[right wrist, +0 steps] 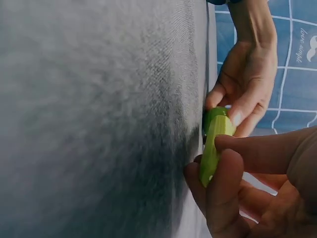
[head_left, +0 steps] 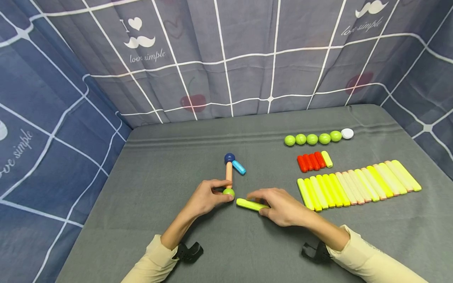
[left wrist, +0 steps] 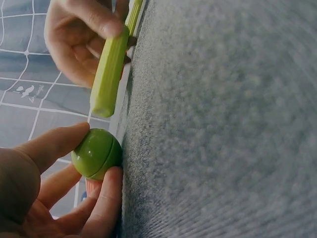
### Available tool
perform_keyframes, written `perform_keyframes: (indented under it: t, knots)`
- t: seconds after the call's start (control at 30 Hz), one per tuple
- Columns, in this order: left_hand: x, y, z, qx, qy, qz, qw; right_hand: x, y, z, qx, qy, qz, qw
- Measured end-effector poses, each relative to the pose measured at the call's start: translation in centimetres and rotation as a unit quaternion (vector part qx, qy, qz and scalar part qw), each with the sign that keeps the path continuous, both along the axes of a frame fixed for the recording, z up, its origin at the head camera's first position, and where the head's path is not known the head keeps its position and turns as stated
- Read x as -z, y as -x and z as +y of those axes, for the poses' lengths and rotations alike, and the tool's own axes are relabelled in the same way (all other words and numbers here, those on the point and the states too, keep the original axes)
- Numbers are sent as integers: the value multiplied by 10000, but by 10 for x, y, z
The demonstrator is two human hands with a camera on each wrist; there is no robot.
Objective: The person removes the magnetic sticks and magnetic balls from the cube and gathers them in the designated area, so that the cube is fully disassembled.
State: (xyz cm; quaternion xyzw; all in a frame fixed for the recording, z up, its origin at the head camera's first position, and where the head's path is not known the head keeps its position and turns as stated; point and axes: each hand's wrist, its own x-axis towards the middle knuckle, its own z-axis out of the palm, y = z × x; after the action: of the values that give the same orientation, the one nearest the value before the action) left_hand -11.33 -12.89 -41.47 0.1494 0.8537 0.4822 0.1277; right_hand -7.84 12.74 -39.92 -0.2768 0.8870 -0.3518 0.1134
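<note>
My left hand [head_left: 206, 198] pinches a green ball [head_left: 228, 193] between thumb and fingers, low against the grey cloth. From that ball a peach ribbed stick [head_left: 229, 172] runs away from me to a dark blue ball [head_left: 229, 158]. A short light blue stick [head_left: 239, 168] points right and nearer from the blue ball. To the right, my right hand [head_left: 281, 206] grips a yellow-green stick [head_left: 249, 204] with its thumb and fingers. In the left wrist view, a small gap separates this stick [left wrist: 109, 74] from the green ball [left wrist: 96, 153].
At the right lies a long row of yellow and peach sticks [head_left: 357, 186]. Behind it are short red sticks [head_left: 311, 161] and one short yellow stick [head_left: 327, 159]. Farther back, several green balls [head_left: 312, 139] line up with a white ball [head_left: 347, 133]. A checked curtain [head_left: 247, 78] surrounds the table.
</note>
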Motion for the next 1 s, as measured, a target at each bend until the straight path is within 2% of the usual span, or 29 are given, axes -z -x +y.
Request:
perform_keyframes:
  t: [0.13, 0.37, 0.53, 0.67, 0.83, 0.9, 1.0]
  knots:
    - [0, 1, -1, -3, 49, 86, 10000, -3, -7, 14, 116, 171, -229, 9995]
    - [2, 2, -1, 30, 48, 95, 9999, -3, -17, 39, 159, 980, -882, 9911]
    - [3, 3, -1, 46, 29, 77, 10000, -2, -18, 46, 360, 1027, -1000, 9890]
    - [2, 3, -1, 48, 18, 65, 10000, -2, -16, 48, 565, 858, -807, 9914]
    - [2, 3, -1, 49, 37, 33, 10000, -3, -14, 46, 615, 242, -53, 9978]
    - [3, 2, -1, 45, 0, 5, 10000, -3, -13, 43, 666, -85, 261, 9974]
    - [2, 3, -1, 68, -90, -33, 9999, -4, -13, 38, 713, -499, 524, 9948]
